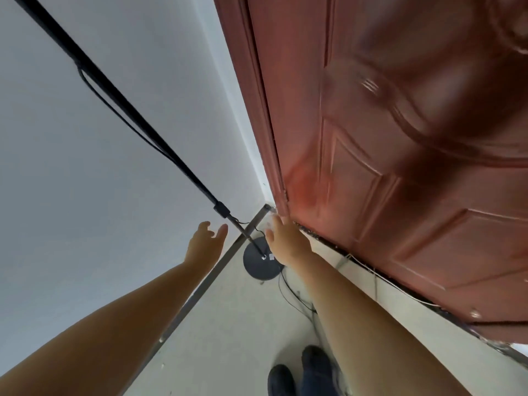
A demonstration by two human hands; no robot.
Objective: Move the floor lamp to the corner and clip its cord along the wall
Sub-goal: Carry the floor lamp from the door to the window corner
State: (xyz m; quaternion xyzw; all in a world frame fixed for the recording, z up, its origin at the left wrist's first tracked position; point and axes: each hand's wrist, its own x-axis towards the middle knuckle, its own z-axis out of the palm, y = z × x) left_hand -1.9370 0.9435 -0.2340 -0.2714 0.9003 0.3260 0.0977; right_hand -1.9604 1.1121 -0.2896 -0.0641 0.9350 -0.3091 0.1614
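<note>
The floor lamp stands in the corner, its black pole running up to the top left from a round black base on the floor. A thin black cord trails from the base across the pale floor toward me, and another stretch hangs along the pole. My left hand is just left of the lower pole, fingers apart, holding nothing. My right hand hovers over the right side of the base, fingers spread and empty. Neither hand touches the pole.
A white wall fills the left, with a dark skirting strip along its foot. A reddish-brown panelled door stands close on the right. My dark shoes are on the floor at the bottom.
</note>
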